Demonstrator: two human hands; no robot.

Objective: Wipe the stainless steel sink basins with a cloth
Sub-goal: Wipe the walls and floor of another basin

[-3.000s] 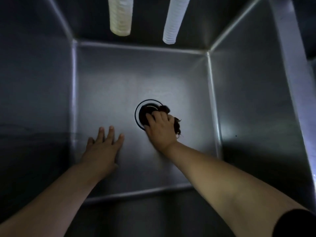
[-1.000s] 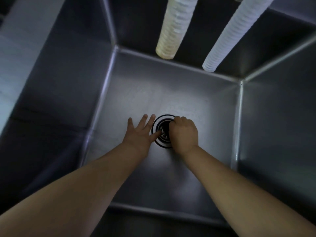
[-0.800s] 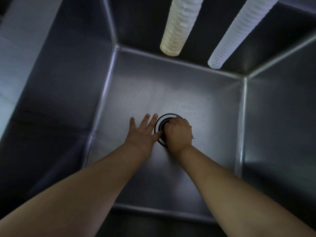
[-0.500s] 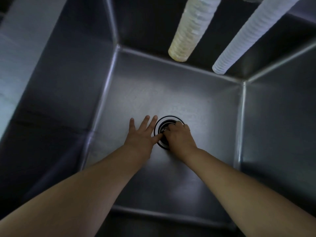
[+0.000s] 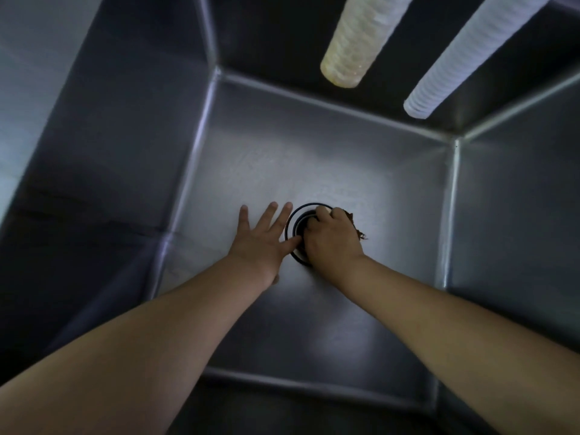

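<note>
Change: since three seconds back the left hand (image 5: 262, 243) has slid over from the bare floor of the basin to sit right beside the drain (image 5: 298, 227), its thumb now touching the right hand (image 5: 332, 238); the right hand has stayed on the drain the whole while, shifting only slightly.
Left hand: flat on the steel, fingers straight and spread, holding nothing, bracing by the look of it.
Right hand: fingers curled down over a dark cloth (image 5: 356, 227), bunched under the palm; only a ragged brown edge pokes out on the far side.
Cloth location: on the drain ring at the middle of the basin floor (image 5: 314, 158), pressed down by the right hand.
How the cloth handles: I judge it soft, light and limp, likely damp; it wads up easily and will slip out unless kept balled in the fist. Best taken as a bunch under the palm, as it is.
Steel: smooth and probably slick, so the cloth should glide.
Edges: four steep walls meet the floor at tight creases; the corners need fingertip pressure.
Open room: wide bare floor beyond the drain and to the right; two ribbed hoses (image 5: 354, 42) hang above the back wall, well apart from the hands.
</note>
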